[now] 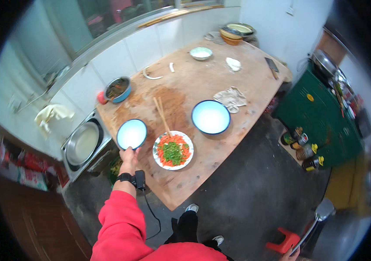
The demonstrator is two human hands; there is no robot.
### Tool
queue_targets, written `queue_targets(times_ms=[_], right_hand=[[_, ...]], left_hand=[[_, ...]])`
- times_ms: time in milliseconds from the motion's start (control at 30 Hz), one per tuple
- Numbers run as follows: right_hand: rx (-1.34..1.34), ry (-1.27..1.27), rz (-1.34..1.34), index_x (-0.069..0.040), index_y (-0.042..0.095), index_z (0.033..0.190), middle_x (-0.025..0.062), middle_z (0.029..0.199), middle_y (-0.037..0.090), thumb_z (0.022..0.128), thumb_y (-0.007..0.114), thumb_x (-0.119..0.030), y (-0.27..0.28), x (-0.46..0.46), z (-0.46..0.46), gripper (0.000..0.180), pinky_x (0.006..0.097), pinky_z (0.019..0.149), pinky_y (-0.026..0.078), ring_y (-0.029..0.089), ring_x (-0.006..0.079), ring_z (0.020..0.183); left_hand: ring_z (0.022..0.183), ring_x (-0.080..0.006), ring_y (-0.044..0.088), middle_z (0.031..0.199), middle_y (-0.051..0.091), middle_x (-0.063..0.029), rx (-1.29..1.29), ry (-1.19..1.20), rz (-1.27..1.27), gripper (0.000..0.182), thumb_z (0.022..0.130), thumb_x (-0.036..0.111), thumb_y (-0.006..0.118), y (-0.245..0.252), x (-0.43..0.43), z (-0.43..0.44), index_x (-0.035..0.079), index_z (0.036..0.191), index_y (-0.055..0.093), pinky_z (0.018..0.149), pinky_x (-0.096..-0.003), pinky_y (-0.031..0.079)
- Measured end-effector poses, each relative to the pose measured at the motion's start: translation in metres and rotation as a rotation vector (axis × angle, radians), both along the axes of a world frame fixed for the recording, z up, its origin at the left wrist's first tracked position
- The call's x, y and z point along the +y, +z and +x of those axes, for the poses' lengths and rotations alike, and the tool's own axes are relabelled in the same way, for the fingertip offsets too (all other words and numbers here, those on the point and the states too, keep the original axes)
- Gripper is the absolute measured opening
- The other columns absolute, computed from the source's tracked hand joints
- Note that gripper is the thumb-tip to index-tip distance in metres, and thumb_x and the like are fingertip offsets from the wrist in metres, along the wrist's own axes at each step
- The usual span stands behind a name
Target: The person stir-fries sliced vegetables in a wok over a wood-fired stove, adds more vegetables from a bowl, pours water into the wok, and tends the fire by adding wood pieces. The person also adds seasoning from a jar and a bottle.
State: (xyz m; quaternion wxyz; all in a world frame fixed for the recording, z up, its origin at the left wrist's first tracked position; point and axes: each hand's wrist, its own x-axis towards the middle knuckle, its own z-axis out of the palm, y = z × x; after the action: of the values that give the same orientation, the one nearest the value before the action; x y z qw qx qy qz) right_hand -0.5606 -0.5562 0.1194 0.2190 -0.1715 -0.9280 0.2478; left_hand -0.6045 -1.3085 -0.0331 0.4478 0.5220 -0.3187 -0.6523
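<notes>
My left hand [129,156] grips the near rim of a small white enamel bowl with a blue edge [132,133], at the left side of the wooden table [205,156]. At the lower right, my right hand [291,255] holds the handle of a metal ladle [324,209], with its head raised away from me. Right of the small bowl stands a plate of shredded carrot topped with chopped greens [173,150]. A pair of wooden chopsticks [161,112] rests in it. Farther right sits a larger blue-rimmed enamel bowl [211,117].
A crumpled cloth [231,99], dough [233,64], a cleaver [272,67], a pale green bowl [201,53] and a blue basin [117,89] are on the table. A metal pan [82,143] sits at left. Bottles [304,148] and a red stool [283,240] stand right.
</notes>
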Motion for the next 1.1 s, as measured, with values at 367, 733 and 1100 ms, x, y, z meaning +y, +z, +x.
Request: queue_targets(times_ms=[367,733,1100], right_hand=[[-0.002,-0.219,-0.421,0.000,0.052,0.119,0.0098,0.098,0.061,0.083,0.056,-0.005,0.021,-0.038,0.044,0.037,0.0276,0.078,0.046,0.057,0.0142,0.088],[0.160,-0.279,-0.640,0.001,0.052,0.119,0.0090,0.087,0.061,0.081,0.055,-0.005,0.030,0.052,0.198,0.039,0.0265,0.069,0.046,0.057,0.0129,0.076],[0.199,-0.366,-0.451,-0.001,0.050,0.124,0.0107,0.087,0.061,0.080,0.051,-0.001,0.054,0.101,0.371,0.043,0.0287,0.072,0.047,0.059,0.0158,0.077]], left_hand=[[0.097,-0.0215,0.055,0.112,0.054,-0.0097,0.244,-0.664,-0.162,0.031,0.096,0.024,0.044,-0.069,-0.076,0.041,0.002,0.118,0.048,0.086,-0.0323,0.048],[0.070,-0.0081,0.050,0.080,0.051,0.0011,0.215,-1.509,-0.087,0.031,0.092,0.019,0.054,0.159,0.384,0.022,0.002,0.118,0.052,0.060,-0.0192,0.041],[0.092,-0.0179,0.059,0.104,0.059,-0.0092,-0.018,-2.713,0.641,0.037,0.093,0.033,0.054,0.200,0.829,0.262,0.001,0.113,0.051,0.081,-0.0315,0.051]])
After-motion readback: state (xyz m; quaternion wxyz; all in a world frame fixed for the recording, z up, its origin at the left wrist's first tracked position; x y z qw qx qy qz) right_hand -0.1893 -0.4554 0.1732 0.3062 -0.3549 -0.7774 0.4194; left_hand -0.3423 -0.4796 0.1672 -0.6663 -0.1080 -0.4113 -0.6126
